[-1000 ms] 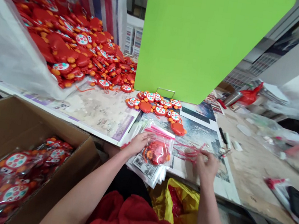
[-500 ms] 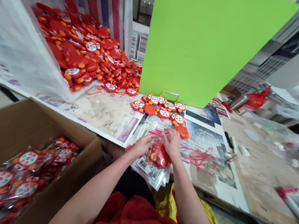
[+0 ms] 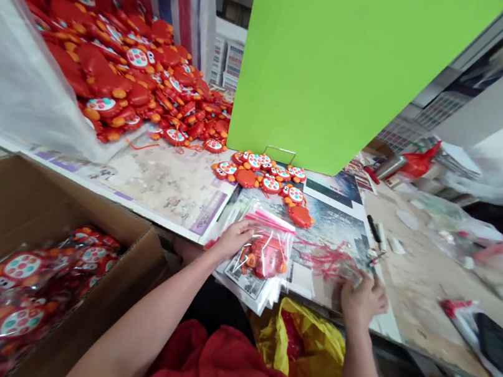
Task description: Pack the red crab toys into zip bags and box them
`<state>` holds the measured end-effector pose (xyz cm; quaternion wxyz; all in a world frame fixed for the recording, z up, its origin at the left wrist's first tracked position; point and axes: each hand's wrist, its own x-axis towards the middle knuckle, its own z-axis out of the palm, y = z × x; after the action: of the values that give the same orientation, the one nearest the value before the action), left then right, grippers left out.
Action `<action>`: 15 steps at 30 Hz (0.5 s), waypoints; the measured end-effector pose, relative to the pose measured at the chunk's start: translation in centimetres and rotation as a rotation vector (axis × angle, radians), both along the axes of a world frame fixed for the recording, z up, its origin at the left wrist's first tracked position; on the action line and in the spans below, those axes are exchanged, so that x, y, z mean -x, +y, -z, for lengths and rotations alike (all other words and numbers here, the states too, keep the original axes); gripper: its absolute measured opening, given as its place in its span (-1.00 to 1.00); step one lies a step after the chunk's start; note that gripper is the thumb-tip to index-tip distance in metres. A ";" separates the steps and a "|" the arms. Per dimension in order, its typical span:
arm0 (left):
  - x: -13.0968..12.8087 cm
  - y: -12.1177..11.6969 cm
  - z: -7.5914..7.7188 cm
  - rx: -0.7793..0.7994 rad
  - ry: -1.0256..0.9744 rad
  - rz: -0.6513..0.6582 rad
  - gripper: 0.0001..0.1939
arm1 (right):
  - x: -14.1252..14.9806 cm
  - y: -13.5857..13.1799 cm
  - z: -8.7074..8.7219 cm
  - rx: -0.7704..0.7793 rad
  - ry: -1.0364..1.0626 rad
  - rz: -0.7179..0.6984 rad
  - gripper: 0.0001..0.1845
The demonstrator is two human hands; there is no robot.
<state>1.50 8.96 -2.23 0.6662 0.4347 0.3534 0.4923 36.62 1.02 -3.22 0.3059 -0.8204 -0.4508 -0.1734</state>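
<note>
A clear zip-lock bag [image 3: 279, 237] with a pink top edge holds a red toy [image 3: 268, 257] with orange feet, back side up. It lies on a stack of flat bags with printed labels [image 3: 244, 281] at the table's front edge. My left hand [image 3: 235, 239] pinches the bag's upper left edge. My right hand [image 3: 363, 300] is at the right end of a tangle of thin pink strips [image 3: 328, 260], fingers curled, fingertips at the strips. Several red toys with coloured buttons [image 3: 271, 184] lie behind the bag.
A large pile of red toys [image 3: 109, 66] spills from a white woven sack [image 3: 35, 87] at left. A cardboard box [image 3: 130, 240] of bagged toys stands front left. A green board [image 3: 345, 70] rises behind. A yellow bag [image 3: 326, 351] hangs below; a phone [image 3: 499, 345] lies right.
My right hand has left the bag and moved right to the pink strips. My left hand stays on the bag's edge. The view has shifted slightly.
</note>
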 end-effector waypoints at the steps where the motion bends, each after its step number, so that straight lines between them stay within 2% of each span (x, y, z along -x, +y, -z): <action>1: 0.0 0.1 0.0 0.000 0.004 -0.011 -0.66 | 0.8 0.1 -0.2 -0.048 -0.023 -0.049 -0.52; 2: -0.1 0.1 0.0 0.000 0.011 -0.015 -0.65 | 1.9 0.5 -0.6 -0.083 -0.042 -0.116 -0.50; 4: -0.1 0.2 -0.1 -0.009 0.034 -0.012 -0.67 | 4.7 1.7 -1.4 -0.091 -0.046 -0.282 -0.57; 6: 0.0 0.1 -0.1 -0.018 0.063 -0.013 -0.72 | 8.1 2.9 -2.0 -0.028 -0.014 -0.439 -0.66; 10: 0.1 -0.1 0.0 -0.006 0.039 -0.040 -0.78 | 13.7 4.7 -2.2 0.128 0.137 -0.606 -0.56; 12: 0.2 -0.2 -0.1 0.006 -0.005 -0.039 -0.79 | 15.0 5.1 -2.1 0.159 0.284 -0.676 -0.53; 15: 0.1 -0.4 -0.4 0.040 -0.044 -0.018 -0.74 | 15.1 5.4 -2.1 0.146 0.542 -0.745 -0.53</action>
<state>1.40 8.56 -1.84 0.6781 0.4070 0.3521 0.5005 21.50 6.38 -1.10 0.3957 -0.6378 -0.6295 0.2010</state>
